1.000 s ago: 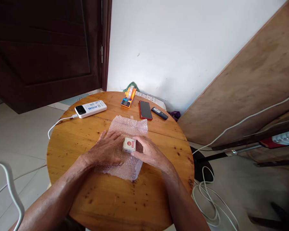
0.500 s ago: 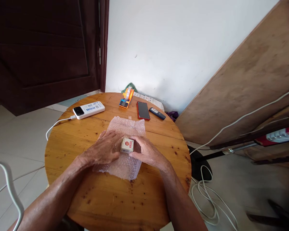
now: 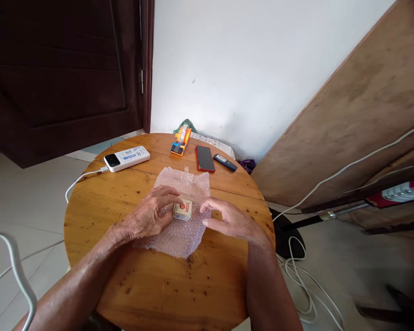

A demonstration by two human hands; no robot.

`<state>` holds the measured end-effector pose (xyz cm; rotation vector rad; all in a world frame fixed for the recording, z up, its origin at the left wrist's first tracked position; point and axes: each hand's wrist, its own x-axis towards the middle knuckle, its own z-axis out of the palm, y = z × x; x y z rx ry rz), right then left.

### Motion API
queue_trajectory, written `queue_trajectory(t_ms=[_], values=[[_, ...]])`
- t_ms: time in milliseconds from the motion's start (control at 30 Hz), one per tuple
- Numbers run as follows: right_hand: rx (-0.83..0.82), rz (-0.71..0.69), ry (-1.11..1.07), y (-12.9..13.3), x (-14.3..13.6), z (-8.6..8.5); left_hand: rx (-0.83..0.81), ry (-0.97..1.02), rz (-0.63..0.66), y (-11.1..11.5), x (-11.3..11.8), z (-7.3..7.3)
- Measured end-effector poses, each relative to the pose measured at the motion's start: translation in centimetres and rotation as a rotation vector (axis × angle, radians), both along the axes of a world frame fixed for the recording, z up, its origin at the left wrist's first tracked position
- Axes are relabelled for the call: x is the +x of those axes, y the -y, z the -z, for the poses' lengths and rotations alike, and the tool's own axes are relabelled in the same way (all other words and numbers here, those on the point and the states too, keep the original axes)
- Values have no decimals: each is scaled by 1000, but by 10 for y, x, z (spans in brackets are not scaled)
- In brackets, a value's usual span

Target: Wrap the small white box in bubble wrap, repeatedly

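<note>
A small cream cardboard box (image 3: 183, 209) with a red print sits on a sheet of bubble wrap (image 3: 179, 241), near its middle. My left hand (image 3: 153, 211) is at the box's left side, its forefinger over the far left corner and its thumb by the near left edge, closed on the box. My right hand (image 3: 224, 216) hovers at the right edge of the wrap, apart from the box. Its thumb and fingers are spread with nothing between them.
On the round wooden table (image 3: 214, 285) lie a white power bank (image 3: 127, 158) with a cable, an orange tape dispenser (image 3: 181, 140), a red-edged phone (image 3: 205, 158) and a dark blue remote-like device (image 3: 225, 162). A white wall (image 3: 227, 69) stands behind.
My right hand has let go of the box and drawn back to the right. My left hand has come onto the box, which is turned slightly.
</note>
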<state>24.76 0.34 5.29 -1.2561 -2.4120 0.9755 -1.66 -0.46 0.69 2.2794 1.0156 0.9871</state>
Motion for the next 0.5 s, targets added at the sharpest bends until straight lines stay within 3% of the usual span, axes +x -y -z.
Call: queue_trajectory(t_ms=[233,367,500], values=[[40,-232,175,30,-9,-22,-62,-10,11,0,0,1],[92,-279,329,50,-17,-8,-75,-26,10,2,2,-1],[292,-165,309,62,-25,16,-76,-12,-3,3,2,-4]])
